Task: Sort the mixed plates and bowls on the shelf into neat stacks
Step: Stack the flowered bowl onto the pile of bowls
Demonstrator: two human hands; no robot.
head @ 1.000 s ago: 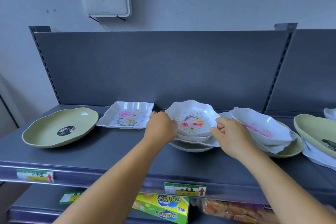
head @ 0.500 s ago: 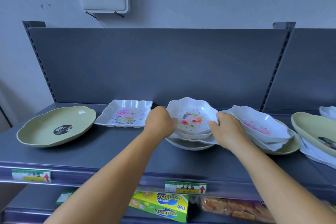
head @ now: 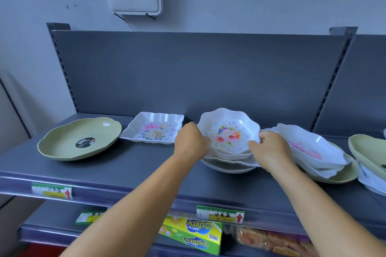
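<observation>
Now left hand [head: 191, 144] and right hand [head: 269, 150], fingers curled, grip floral bowl [head: 228, 131] rim from opposite sides.

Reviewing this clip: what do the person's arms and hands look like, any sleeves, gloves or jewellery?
Both forearms are bare as far as the picture shows, with no sleeve in view. The left hand and right hand wear no gloves; no watch, bracelet or ring shows.

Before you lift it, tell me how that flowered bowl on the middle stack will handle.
Flowered bowl looks thin, glossy and probably light and stiff. Its smooth rim may slip, though left hand and right hand grip opposite edges.
</observation>
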